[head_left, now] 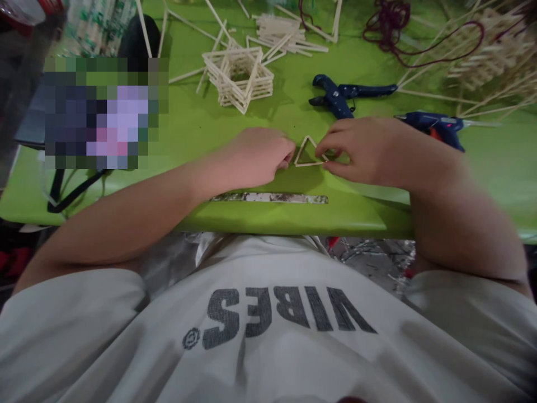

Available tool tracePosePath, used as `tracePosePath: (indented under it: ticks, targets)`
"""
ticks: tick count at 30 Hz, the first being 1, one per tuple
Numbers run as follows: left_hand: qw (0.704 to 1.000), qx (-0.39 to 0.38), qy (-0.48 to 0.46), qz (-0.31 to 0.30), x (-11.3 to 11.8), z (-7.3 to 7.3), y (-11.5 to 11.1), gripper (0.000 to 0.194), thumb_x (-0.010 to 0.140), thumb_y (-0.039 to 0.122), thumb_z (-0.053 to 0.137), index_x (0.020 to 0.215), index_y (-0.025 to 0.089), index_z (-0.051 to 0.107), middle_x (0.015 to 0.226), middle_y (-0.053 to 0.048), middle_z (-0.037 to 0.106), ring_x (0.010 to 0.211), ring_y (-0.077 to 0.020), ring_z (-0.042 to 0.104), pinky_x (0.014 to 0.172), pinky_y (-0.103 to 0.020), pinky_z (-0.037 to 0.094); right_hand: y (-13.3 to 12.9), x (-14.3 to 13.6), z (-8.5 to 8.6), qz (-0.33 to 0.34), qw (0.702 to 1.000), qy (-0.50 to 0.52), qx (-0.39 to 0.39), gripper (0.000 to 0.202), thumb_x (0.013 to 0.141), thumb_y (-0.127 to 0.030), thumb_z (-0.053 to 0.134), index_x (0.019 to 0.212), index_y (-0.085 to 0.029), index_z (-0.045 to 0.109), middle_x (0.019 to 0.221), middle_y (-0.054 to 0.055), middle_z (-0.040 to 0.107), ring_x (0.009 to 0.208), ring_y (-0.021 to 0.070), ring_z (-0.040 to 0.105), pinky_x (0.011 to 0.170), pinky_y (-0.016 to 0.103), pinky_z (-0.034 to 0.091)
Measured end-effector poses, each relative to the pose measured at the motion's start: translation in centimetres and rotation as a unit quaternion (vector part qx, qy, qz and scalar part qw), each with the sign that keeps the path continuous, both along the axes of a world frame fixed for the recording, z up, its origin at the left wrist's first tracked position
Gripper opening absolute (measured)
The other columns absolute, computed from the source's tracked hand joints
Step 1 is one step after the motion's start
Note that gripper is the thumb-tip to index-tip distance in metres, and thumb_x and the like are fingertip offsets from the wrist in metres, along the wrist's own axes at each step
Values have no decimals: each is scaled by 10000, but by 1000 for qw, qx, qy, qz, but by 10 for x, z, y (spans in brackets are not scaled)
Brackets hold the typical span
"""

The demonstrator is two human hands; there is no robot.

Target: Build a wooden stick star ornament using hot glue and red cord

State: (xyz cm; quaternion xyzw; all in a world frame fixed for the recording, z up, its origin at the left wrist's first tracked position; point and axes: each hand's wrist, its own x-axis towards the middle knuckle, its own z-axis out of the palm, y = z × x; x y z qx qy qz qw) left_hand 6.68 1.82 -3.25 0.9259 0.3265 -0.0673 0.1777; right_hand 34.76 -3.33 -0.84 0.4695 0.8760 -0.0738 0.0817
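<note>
In the head view, a small stick triangle [310, 164] was seen lying on a green table [268, 215], between the two hands and near the table's front edge. Its right corner was held in a narrow pinch between the thumb and forefinger of the right hand [364, 151]. The left hand [260, 157] was held just beside the left corner, with its fingers curled in; whether anything was gripped in it, or whether the triangle was touched by it, could not be told. Nearer the front edge, a narrow worn strip [272, 197] was laid lengthwise, its left part partly covered by the left forearm. Beyond the hands, a star-shaped stack of sticks [241, 92] was set to the left, with a pile of loose sticks [279, 33] behind it. A dark blue hand tool [335, 95] was placed just past the right hand, and a blue glue gun [434, 121] was laid farther right, its nozzle turned leftward. At the far right, a tangled dark red cord [390, 25] was spread near a latticed stick structure [482, 50]. A white shirt [277, 369] with dark lettering was worn by the person
</note>
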Motion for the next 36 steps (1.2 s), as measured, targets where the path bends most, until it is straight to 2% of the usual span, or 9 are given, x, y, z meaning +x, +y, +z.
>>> tracePosePath:
  ticks: [3, 6, 10, 13, 16, 19, 23, 31, 36]
  targets:
    - [999, -41, 10, -17, -7, 9, 1, 277, 1035, 120, 598, 1056, 214, 858, 1142, -108, 893, 888, -255, 744, 779, -397, 465, 3, 1, -4, 7, 1000, 3, 1, 316, 1167, -407, 579, 1232, -277, 860, 1309, 140, 877, 1063, 339, 765, 865, 446, 514]
    - [997, -72, -20, -16, -16, 12, 5, 270, 1040, 146, 612, 1106, 230, 860, 1121, -85, 889, 910, -243, 760, 819, -372, 493, 4, 0, -7, 5, 1000, 0, 11, 337, 1178, -409, 538, 1153, -323, 864, 1247, 90, 881, 1017, 320, 753, 768, 419, 461]
    - [996, -50, -73, 31, -18, 6, 11, 336, 1030, 230, 659, 1269, 232, 896, 1230, -116, 884, 1022, -274, 791, 929, -394, 560, 2, -6, -7, 3, 1000, -12, 26, 300, 1147, -373, 534, 1108, -298, 821, 1227, 84, 859, 968, 306, 747, 718, 410, 389]
    - [995, -27, -80, 52, -16, 1, 12, 382, 1042, 283, 639, 1286, 234, 929, 1276, -135, 874, 1079, -296, 797, 989, -426, 590, -1, -14, -6, -9, 999, -26, 33, 294, 1164, -352, 529, 1123, -272, 809, 1227, 105, 846, 983, 313, 746, 736, 426, 378]
    - [994, -24, -87, 61, -15, 1, 11, 401, 1048, 296, 623, 1281, 239, 944, 1282, -137, 875, 1090, -300, 799, 991, -434, 606, -4, -23, -4, -13, 999, -31, 32, 253, 1144, -273, 570, 1190, -211, 811, 1264, 153, 844, 1051, 331, 765, 756, 439, 358]
    - [993, -21, -92, 68, -17, 2, 11, 387, 1056, 307, 621, 1266, 238, 938, 1272, -130, 887, 1057, -284, 793, 944, -410, 609, -5, -30, -4, -10, 999, -35, 31, 265, 1142, -256, 573, 1257, -203, 806, 1300, 161, 831, 1107, 339, 778, 737, 437, 332]
    - [994, -4, -90, 61, -19, 3, 12, 354, 1068, 318, 641, 1253, 230, 929, 1278, -139, 891, 1022, -268, 792, 915, -400, 605, -5, -32, -4, -5, 999, -26, 25, 296, 1169, -262, 545, 1288, -207, 810, 1321, 161, 826, 1128, 343, 778, 760, 435, 354]
    - [993, -13, -81, 80, -17, 2, 10, 276, 1056, 396, 757, 1220, 254, 926, 1135, -103, 906, 995, -261, 798, 887, -382, 587, -4, -31, -7, -34, 999, 3, 31, 313, 1140, -329, 588, 1342, -245, 812, 1356, 143, 864, 1214, 351, 798, 852, 443, 434]
    - [994, -31, -69, 85, -17, 5, 7, 336, 1083, 392, 701, 1266, 258, 949, 1168, -85, 910, 997, -247, 752, 909, -419, 559, -2, -31, -6, -16, 1000, 9, 17, 337, 1150, -288, 568, 1351, -211, 827, 1371, 169, 862, 1225, 361, 794, 897, 458, 498]
